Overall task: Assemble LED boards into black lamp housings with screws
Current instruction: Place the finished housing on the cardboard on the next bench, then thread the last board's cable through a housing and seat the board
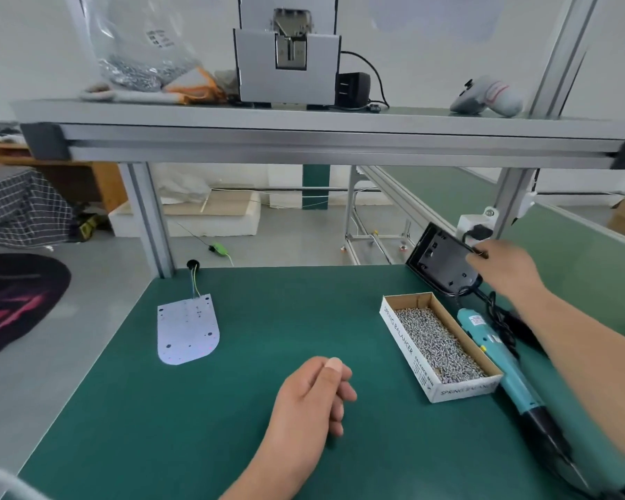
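A white LED board [188, 330] with yellow-green wires lies flat on the green mat at the left. My right hand [504, 272] reaches to the table's far right corner and grips the upper edge of a black lamp housing [439, 259], which is tilted up on its edge. My left hand [314, 395] rests on the mat in the middle front, fingers loosely curled and holding nothing. A cardboard box of screws [437, 346] sits open at the right. Beside it lies a teal electric screwdriver [502, 366] with its black cable.
An aluminium shelf beam [304, 142] spans overhead, carrying a grey screw feeder machine [287, 55], a plastic bag [138, 48] and gloves. A frame post [150, 218] stands at the mat's far left corner. A green conveyor [574, 247] runs along the right.
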